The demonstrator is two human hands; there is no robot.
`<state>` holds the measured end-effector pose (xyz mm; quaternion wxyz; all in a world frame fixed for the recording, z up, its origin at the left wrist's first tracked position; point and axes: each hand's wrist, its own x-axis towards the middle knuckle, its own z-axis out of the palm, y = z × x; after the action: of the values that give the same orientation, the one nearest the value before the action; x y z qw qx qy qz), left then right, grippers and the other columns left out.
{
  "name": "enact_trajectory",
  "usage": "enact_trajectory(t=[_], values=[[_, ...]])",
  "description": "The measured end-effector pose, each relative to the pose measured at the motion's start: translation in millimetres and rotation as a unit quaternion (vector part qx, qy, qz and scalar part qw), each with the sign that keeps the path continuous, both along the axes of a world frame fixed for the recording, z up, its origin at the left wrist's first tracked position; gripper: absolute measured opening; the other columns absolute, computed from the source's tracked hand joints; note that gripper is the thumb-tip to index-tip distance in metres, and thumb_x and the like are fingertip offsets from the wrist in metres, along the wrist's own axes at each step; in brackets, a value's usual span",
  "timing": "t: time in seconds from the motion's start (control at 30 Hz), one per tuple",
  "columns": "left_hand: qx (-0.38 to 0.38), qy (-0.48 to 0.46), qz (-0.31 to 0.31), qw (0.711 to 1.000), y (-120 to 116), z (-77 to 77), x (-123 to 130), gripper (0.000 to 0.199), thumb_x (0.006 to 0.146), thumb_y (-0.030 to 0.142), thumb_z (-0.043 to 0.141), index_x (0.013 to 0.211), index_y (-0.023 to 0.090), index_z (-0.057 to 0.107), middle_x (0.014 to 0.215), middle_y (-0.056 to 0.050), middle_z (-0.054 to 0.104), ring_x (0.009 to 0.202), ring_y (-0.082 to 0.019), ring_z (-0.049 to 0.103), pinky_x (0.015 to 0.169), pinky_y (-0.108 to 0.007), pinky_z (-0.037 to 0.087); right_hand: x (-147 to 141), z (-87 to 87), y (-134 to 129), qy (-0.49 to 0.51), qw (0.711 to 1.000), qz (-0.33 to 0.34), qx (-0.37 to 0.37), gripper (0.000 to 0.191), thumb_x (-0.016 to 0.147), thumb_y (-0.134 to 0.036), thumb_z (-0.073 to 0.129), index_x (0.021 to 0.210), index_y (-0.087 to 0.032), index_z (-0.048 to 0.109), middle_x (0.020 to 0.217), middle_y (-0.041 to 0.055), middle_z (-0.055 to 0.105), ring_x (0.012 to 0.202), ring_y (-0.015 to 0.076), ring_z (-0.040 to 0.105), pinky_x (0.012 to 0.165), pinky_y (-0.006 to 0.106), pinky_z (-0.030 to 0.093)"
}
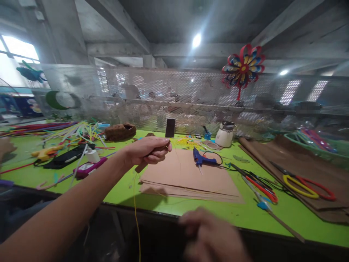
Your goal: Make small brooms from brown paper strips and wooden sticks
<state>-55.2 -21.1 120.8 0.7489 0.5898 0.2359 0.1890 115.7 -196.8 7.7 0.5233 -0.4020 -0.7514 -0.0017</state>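
My left hand [148, 150] is closed around a folded brown strip [142, 165], held above the table's near middle. One end of the strip sticks out below the fingers. A thin yellow thread [135, 207] hangs down from near that hand past the table edge. My right hand [209, 233] is low in front of the table edge, smeared by motion, so its fingers and anything in them cannot be made out. Beneath my left hand lie stacked brown paper sheets [169, 171]. A blue glue gun [203, 158] rests on their right side.
Scissors with yellow and red handles [301, 186] lie on brown paper [275, 153] at right. Cutters with red handles [261, 188] lie nearer. At left are a purple tray [88, 168], a white bottle [92, 155] and coloured pipe cleaners [68, 131]. A co-worker's hand [7, 146] shows far left.
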Motion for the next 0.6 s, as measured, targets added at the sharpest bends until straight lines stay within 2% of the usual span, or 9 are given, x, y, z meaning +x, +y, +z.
enact_trajectory(t=[0.07, 0.1, 0.17, 0.2, 0.27, 0.33, 0.43, 0.5, 0.6], values=[[0.017, 0.013, -0.018, 1.000, -8, 0.1, 0, 0.023, 0.089, 0.024, 0.045, 0.076, 0.012, 0.059, 0.049, 0.004, 0.028, 0.038, -0.004, 0.022, 0.030, -0.011, 0.019, 54, 13.5, 12, -0.004, 0.990, -0.106, -0.096, 0.034, 0.089, -0.032, 0.049, 0.062, -0.018, 0.064, 0.053, 0.0025, 0.064, 0.044, 0.0126, 0.057, 0.044, 0.022, 0.047], [0.030, 0.017, -0.027, 0.999, -13, 0.2, 1, 0.024, 0.089, 0.024, 0.044, 0.076, 0.011, 0.060, 0.049, 0.004, 0.028, 0.038, -0.004, 0.021, 0.030, -0.011, 0.019, 76, 19.1, 19, 0.008, 0.983, -0.152, -0.104, 0.034, 0.087, -0.034, 0.052, 0.059, -0.018, 0.063, 0.046, 0.0012, 0.059, 0.040, 0.0124, 0.055, 0.041, 0.022, 0.045], [0.055, 0.019, -0.049, 0.997, -22, 0.7, 6, 0.024, 0.089, 0.024, 0.044, 0.078, 0.012, 0.061, 0.050, 0.004, 0.027, 0.039, -0.005, 0.019, 0.030, -0.012, 0.016, 101, 29.9, 31, 0.050, 0.972, -0.214, -0.084, 0.021, 0.082, -0.032, 0.059, 0.069, -0.016, 0.066, 0.059, 0.0039, 0.064, 0.052, 0.0146, 0.058, 0.048, 0.025, 0.047], [0.065, 0.020, -0.064, 0.996, -26, 1.2, 9, 0.024, 0.089, 0.024, 0.043, 0.080, 0.012, 0.062, 0.050, 0.004, 0.027, 0.040, -0.005, 0.018, 0.030, -0.013, 0.014, 103, 35.6, 37, 0.067, 0.978, -0.177, -0.085, 0.017, 0.081, -0.031, 0.060, 0.081, -0.016, 0.068, 0.070, 0.0056, 0.066, 0.058, 0.0151, 0.060, 0.049, 0.025, 0.048], [0.086, 0.029, -0.099, 0.991, -34, 2.8, 16, 0.023, 0.088, 0.024, 0.043, 0.082, 0.012, 0.062, 0.051, 0.004, 0.026, 0.041, -0.006, 0.016, 0.031, -0.014, 0.011, 92, 48.3, 48, 0.087, 0.987, -0.066, -0.120, 0.031, 0.083, -0.026, 0.057, 0.112, -0.018, 0.061, 0.093, 0.0081, 0.067, 0.068, 0.0140, 0.061, 0.057, 0.026, 0.051], [0.104, 0.039, -0.127, 0.986, -40, 4.8, 21, 0.023, 0.088, 0.026, 0.044, 0.082, 0.013, 0.062, 0.051, 0.004, 0.025, 0.041, -0.006, 0.015, 0.032, -0.015, 0.009, 72, 61.2, 56, 0.076, 0.987, 0.032, -0.141, 0.047, 0.082, -0.023, 0.058, 0.128, -0.021, 0.050, 0.094, 0.0059, 0.066, 0.060, 0.0100, 0.056, 0.055, 0.025, 0.050], [0.106, 0.052, -0.144, 0.983, -44, 6.9, 22, 0.023, 0.088, 0.027, 0.045, 0.081, 0.013, 0.061, 0.051, 0.004, 0.024, 0.041, -0.006, 0.014, 0.033, -0.017, 0.009, 51, 75.9, 64, 0.067, 0.971, 0.137, -0.185, 0.033, 0.083, -0.024, 0.057, 0.116, -0.019, 0.060, 0.070, -0.0005, 0.063, 0.047, 0.0068, 0.049, 0.045, 0.021, 0.045], [0.093, 0.057, -0.145, 0.983, -44, 6.0, 20, 0.022, 0.088, 0.026, 0.045, 0.079, 0.013, 0.060, 0.050, 0.004, 0.024, 0.040, -0.005, 0.014, 0.033, -0.016, 0.009, 49, 80.6, 65, 0.064, 0.977, 0.126, -0.159, 0.018, 0.082, -0.024, 0.057, 0.094, -0.015, 0.068, 0.060, -0.0017, 0.059, 0.045, 0.0069, 0.048, 0.043, 0.021, 0.042], [0.071, 0.063, -0.141, 0.986, -42, 0.7, 17, 0.022, 0.088, 0.026, 0.046, 0.078, 0.012, 0.060, 0.050, 0.005, 0.023, 0.040, -0.005, 0.014, 0.032, -0.016, 0.008, 54, 83.5, 63, -0.017, 0.994, 0.064, -0.090, 0.015, 0.084, -0.022, 0.055, 0.079, -0.016, 0.068, 0.059, -0.0013, 0.059, 0.047, 0.0073, 0.048, 0.046, 0.021, 0.041]])
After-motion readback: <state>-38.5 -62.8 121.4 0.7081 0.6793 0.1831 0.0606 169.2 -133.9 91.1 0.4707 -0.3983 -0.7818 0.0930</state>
